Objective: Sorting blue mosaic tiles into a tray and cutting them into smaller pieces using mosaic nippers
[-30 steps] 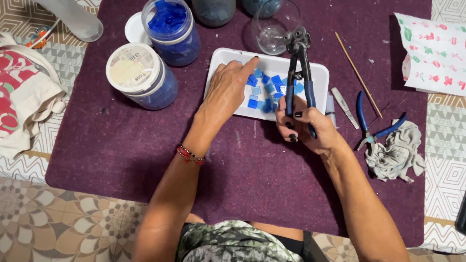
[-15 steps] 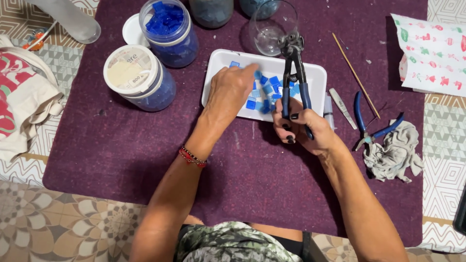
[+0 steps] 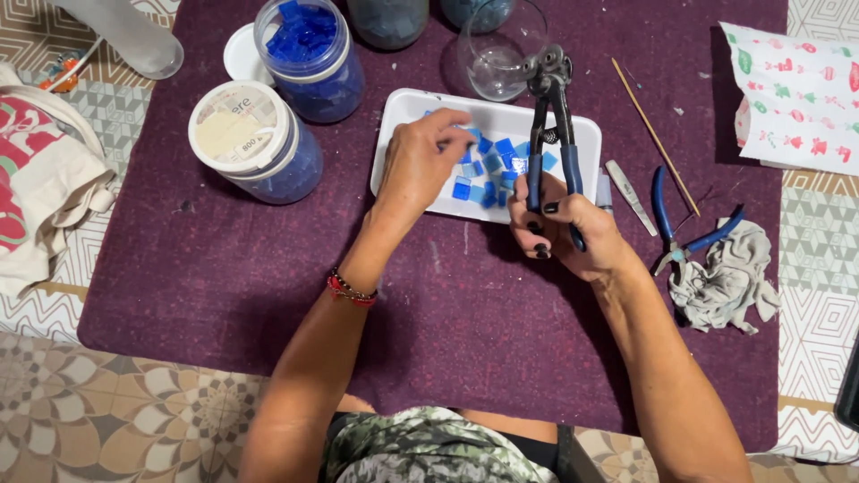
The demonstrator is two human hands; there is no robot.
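Over the purple mat (image 3: 224,268), right hand (image 3: 564,228) grips nippers (image 3: 550,116); left hand (image 3: 420,161) pinches tiles (image 3: 488,165).

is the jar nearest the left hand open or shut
Shut: a white lid covers the round jar left of the left hand.

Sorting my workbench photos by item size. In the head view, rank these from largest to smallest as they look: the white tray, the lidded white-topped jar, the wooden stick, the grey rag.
1. white tray
2. lidded jar
3. grey rag, close to the jar, so unsure
4. wooden stick, long but thinnest
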